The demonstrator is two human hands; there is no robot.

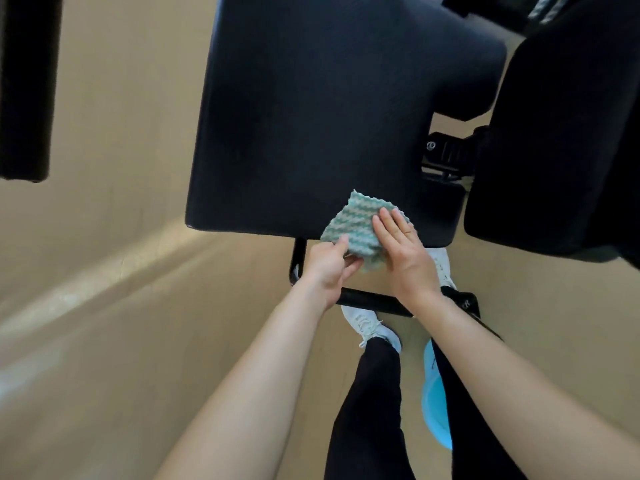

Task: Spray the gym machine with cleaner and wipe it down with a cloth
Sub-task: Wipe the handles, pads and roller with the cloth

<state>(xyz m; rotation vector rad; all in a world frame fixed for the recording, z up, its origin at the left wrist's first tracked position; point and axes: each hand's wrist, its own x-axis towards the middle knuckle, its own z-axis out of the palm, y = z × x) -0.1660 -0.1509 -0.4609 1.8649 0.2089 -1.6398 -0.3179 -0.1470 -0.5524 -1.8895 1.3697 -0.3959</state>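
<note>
Left hand (329, 268): thumb and fingers pinch cloth (349, 226) corner at seat pad (311, 116) near edge | right hand (403, 258): fingers straight, pressing cloth flat

black seat pad (311, 116), striped cloth (353, 226) on it

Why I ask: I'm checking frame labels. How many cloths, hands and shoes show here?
Cloths: 1, striped cloth
Hands: 2, left hand, right hand
Shoes: 2, nearer white shoe, farther white shoe
Total: 5
</note>
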